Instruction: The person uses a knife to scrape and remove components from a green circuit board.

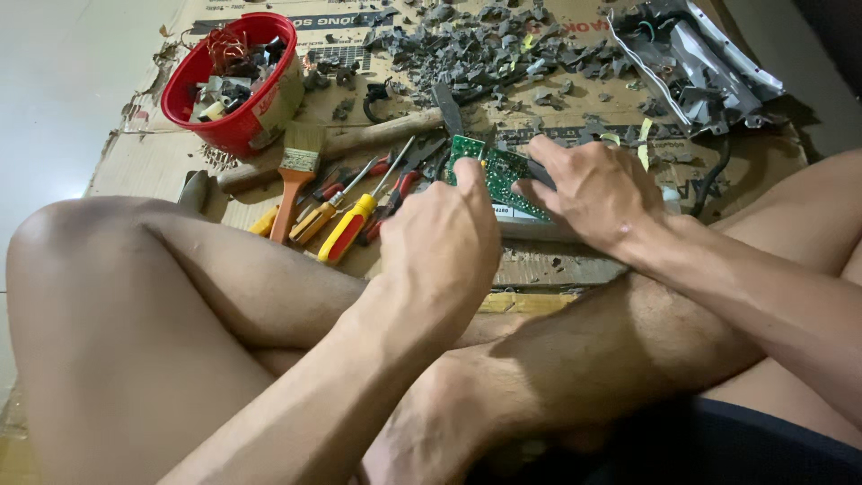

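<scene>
A green circuit board (499, 171) lies on the cardboard (153, 162) in front of my crossed legs. My left hand (442, 238) closes on the board's near left edge, and its back hides the fingers. My right hand (588, 190) rests on the board's right side, fingers curled over it. I cannot make out a tool in either hand.
Screwdrivers with yellow and red handles (346, 229), pliers (406, 180), a paintbrush (296, 171) and a wooden-handled hammer (359, 139) lie to the left. A red bucket of parts (235, 81) stands at far left. Grey broken pieces (485, 49) litter the far cardboard; a bent metal casing (696, 63) sits at far right.
</scene>
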